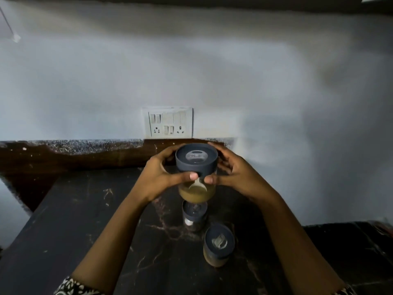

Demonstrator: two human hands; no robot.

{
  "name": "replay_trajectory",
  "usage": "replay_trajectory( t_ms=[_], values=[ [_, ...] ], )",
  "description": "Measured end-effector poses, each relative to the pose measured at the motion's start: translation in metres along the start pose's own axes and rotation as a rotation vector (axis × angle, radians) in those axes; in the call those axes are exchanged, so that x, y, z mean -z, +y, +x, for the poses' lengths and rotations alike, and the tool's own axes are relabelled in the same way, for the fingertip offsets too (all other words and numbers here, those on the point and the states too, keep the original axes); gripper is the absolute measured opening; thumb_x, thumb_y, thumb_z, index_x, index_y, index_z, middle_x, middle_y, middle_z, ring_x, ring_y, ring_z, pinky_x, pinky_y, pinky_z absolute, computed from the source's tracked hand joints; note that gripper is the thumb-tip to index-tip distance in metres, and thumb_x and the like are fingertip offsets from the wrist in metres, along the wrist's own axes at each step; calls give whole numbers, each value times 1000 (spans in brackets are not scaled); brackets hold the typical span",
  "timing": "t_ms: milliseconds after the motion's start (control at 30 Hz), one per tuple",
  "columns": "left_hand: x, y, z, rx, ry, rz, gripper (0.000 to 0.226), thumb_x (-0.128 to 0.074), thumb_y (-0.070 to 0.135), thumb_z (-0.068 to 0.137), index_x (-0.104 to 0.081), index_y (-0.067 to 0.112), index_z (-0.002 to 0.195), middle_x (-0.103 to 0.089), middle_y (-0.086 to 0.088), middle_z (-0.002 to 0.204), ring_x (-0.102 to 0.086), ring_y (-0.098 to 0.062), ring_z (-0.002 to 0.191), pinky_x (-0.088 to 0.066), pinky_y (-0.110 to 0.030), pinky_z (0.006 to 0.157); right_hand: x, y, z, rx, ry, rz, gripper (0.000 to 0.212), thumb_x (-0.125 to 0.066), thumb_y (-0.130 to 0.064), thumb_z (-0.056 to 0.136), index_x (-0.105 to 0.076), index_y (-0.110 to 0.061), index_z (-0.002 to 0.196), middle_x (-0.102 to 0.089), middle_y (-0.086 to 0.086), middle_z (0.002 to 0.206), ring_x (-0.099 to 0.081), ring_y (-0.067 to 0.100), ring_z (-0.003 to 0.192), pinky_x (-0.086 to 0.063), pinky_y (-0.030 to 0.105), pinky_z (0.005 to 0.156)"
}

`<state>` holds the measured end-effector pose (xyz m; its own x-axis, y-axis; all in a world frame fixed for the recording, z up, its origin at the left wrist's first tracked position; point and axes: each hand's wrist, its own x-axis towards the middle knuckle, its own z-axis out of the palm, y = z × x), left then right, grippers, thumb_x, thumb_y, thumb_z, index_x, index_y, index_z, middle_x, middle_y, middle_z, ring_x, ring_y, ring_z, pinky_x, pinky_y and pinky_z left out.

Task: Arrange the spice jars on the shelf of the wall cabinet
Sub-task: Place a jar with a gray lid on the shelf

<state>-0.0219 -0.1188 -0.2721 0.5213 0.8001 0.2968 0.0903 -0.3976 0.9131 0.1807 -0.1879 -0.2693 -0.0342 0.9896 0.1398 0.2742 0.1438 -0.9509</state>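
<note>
My left hand and right hand clasped the clear, dark-lidded spice jar of tan powder above the dark marble counter; the risk — fingers slipping, dropping it onto two jars below.

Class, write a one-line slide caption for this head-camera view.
Both hands, left and right, hold a dark-lidded spice jar above two more jars on the dark counter.

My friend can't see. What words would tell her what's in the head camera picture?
Two bare hands, left hand and right hand, hold up a clear spice jar with a dark grey lid and yellowish powder inside. Below, two more grey-lidded jars stand on a dark marble counter, with a white switchboard on the wall.
</note>
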Motion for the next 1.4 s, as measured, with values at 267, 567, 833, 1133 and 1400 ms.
replay_trajectory(
  t_ms=[267, 567, 833, 1133, 1400],
  values=[
    [-3, 67, 47, -131, 163, -21, 62, -73, 56, 56, -64, 28, 112, -71, 9, 106, -67, -6, 99, -55, -30, 82, 23, -56, 18, 133, 98, 50, 99, -78, -15, 69, -19, -40, 146, -48, -14, 135, -57, 6, 114, -54, 23, 88],
    [-21, 109, 60, -71, 233, 82, 75, -78, 59, 58, -52, 29, 122, -65, 11, 110, -67, -10, 91, -57, -33, 79, 26, -89, 29, 274, 371, -232, 108, -83, -37, 62, -17, -39, 147, -37, -7, 147, -49, 15, 124, -48, 38, 101],
    [-21, 123, 59, -4, 95, -209, 52, -71, 38, 72, -54, 26, 119, -66, 6, 108, -66, -10, 94, -53, -20, 63, 36, -102, 16, 248, 313, -181, 68, -81, -39, 65, -39, -52, 117, -57, -22, 110, -60, 2, 99, -50, 15, 82],
    [-15, 125, 71, 4, -4, -428, 48, -75, 32, 64, -65, 15, 108, -72, -7, 105, -69, -20, 93, -57, -32, 74, 49, -116, 2, 245, 272, -101, 89, -75, -48, 63, -33, -35, 141, -53, -13, 128, -56, 10, 114, -50, 28, 96],
    [-41, 122, 76, 4, -9, -607, 53, -72, 52, 63, -72, 16, 101, -71, -11, 110, -64, -27, 109, -51, -38, 95, 36, -120, -3, 305, 560, -349, 96, -69, -73, 49, -33, -41, 132, -58, -17, 118, -60, 6, 104, -53, 26, 86]
  ],
)
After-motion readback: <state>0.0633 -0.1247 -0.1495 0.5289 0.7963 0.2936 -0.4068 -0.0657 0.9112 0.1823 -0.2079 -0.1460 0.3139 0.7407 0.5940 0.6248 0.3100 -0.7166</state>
